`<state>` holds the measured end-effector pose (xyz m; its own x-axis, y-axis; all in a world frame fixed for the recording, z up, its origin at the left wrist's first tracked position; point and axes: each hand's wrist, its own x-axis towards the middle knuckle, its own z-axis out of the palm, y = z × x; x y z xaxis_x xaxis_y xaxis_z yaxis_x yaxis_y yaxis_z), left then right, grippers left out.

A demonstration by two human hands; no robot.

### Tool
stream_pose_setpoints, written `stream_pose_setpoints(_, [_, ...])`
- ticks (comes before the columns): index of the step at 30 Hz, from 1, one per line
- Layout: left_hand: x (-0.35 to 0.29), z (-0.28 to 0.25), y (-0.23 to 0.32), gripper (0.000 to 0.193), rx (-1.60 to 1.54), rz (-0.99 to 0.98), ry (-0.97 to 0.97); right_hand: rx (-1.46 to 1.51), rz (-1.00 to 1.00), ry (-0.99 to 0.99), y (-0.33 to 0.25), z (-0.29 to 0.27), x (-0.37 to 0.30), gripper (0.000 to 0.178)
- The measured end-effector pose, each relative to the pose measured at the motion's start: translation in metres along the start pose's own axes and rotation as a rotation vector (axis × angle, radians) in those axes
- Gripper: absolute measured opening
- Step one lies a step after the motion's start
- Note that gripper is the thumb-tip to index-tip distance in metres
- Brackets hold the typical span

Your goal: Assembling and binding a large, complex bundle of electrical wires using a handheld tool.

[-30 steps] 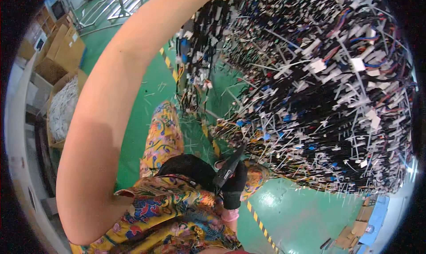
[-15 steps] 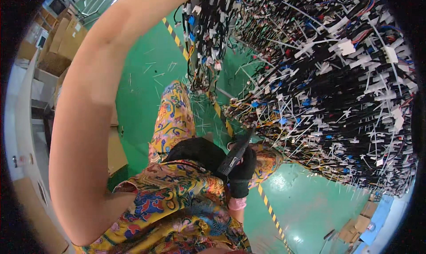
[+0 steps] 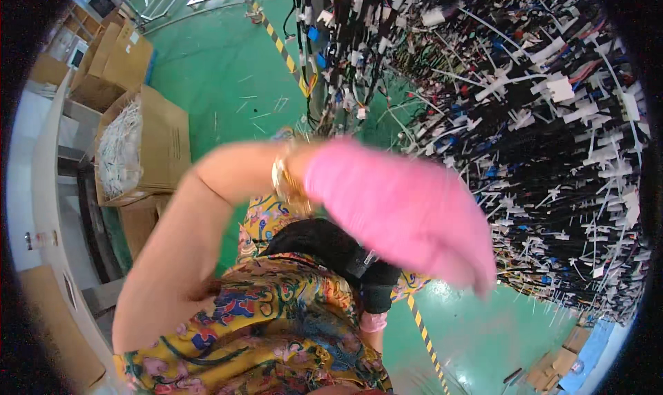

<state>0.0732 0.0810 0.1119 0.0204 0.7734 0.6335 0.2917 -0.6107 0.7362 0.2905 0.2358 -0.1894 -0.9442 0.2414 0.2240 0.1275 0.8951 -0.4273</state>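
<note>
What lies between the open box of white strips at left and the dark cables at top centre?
In the head view: green floor, scattered thin white pieces, then yellow-and-black tape close to the cables.

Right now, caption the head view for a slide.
Blurred pink-gloved left hand partly hiding dense, white-tagged black cables, glossy green floor below.

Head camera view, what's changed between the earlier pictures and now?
Your left hand, pink-gloved, came down from beyond the top edge and now partly hides the black tool and right hand. Whether it let anything go doesn't show. The wire bundles remain at right.
</note>
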Motion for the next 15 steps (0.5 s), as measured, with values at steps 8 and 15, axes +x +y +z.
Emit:
stream_pose_setpoints(8, [0.070,0.043,-0.019,0.034,-0.028,0.729,0.677,0.160,-0.027,-0.152,-0.017,0.016,-0.024,0.035])
stream_pose_setpoints(15, [0.086,0.067,-0.001,0.038,-0.559,0.874,0.464,0.228,0.000,-0.244,-0.024,0.012,-0.034,0.035])
